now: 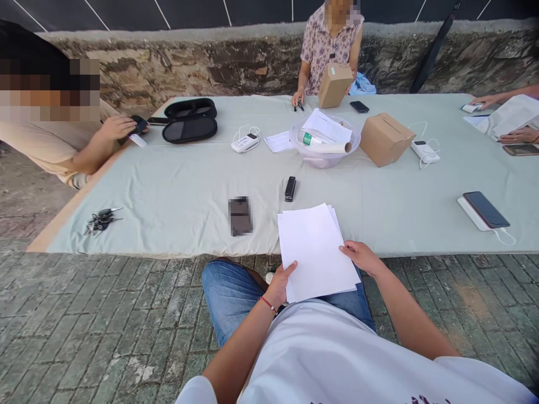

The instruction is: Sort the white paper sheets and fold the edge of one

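Note:
A loose stack of white paper sheets (318, 252) is held between my two hands, its far end reaching over the near edge of the table. My left hand (279, 283) grips the lower left edge, thumb on top. On the right edge, my right hand (361, 256) pinches the sheets, with its other fingers partly hidden. The sheets are slightly fanned, with corners showing at the right. Just beyond the paper lies a black stapler (290, 189). A dark, blurred-out flat object (240, 216) rests to the left of the stack.
On the cloth-covered table (189, 207) are keys (101, 220), a black open case (189, 130), a plastic basin (324, 160) with papers and a roll, a cardboard box (384, 140), and a phone (486, 210) on a white power bank. Several people sit around it.

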Demonstrator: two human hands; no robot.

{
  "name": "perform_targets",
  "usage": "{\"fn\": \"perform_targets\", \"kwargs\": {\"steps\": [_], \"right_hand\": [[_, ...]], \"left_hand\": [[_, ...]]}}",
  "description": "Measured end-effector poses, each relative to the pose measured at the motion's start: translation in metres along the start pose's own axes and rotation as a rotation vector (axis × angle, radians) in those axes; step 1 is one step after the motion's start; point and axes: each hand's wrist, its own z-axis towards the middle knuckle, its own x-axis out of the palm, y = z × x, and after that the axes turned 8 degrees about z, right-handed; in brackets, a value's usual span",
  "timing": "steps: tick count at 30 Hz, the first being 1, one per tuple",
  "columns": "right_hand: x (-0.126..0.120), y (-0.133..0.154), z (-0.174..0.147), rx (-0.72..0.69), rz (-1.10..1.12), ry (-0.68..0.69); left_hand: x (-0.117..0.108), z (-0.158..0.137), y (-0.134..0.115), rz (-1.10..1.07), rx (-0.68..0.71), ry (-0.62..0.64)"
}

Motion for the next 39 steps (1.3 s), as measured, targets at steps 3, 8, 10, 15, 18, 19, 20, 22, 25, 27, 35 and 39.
{"fn": "perform_targets", "kwargs": {"steps": [3, 8, 10, 15, 18, 19, 20, 22, 25, 27, 35, 39], "right_hand": [[-0.007, -0.005, -0.003, 0.040, -0.176, -0.096], [-0.015, -0.021, -0.019, 0.140, -0.421, -0.131], [-0.008, -0.027, -0.026, 0.125, -0.411, -0.116], [0.029, -0.036, -0.046, -0.024, -0.266, -0.103], [0.038, -0.040, -0.055, 0.033, -0.107, -0.015], [0.038, -0.040, -0.056, 0.077, -0.031, 0.009], [0.037, -0.040, -0.056, 0.125, 0.054, 0.018], [0.034, -0.038, -0.050, 0.195, 0.212, -0.012], [0.029, -0.036, -0.036, 0.191, 0.282, -0.068], [0.028, -0.035, -0.028, 0.166, 0.229, -0.046], [0.035, -0.027, -0.023, 0.136, 0.171, -0.034], [0.046, -0.018, -0.028, 0.156, 0.615, 0.000]], "left_hand": [[-0.001, 0.003, 0.002, 0.042, 0.004, -0.038], [-0.002, 0.005, 0.001, -0.045, -0.001, 0.004], [0.000, 0.006, 0.001, -0.061, -0.024, 0.010], [0.005, 0.005, 0.003, -0.069, -0.075, -0.008], [0.002, 0.005, 0.003, -0.069, -0.073, 0.005], [0.001, 0.005, 0.003, -0.053, -0.064, -0.004], [-0.001, 0.005, 0.003, -0.029, -0.053, -0.019], [-0.003, 0.005, 0.003, 0.021, -0.036, -0.045], [-0.003, 0.004, 0.002, 0.071, -0.027, -0.028], [-0.002, 0.004, -0.001, 0.078, -0.012, -0.022], [-0.005, 0.004, -0.014, 0.084, -0.012, -0.067], [0.001, -0.005, -0.014, 0.189, 0.157, 0.025]]}}
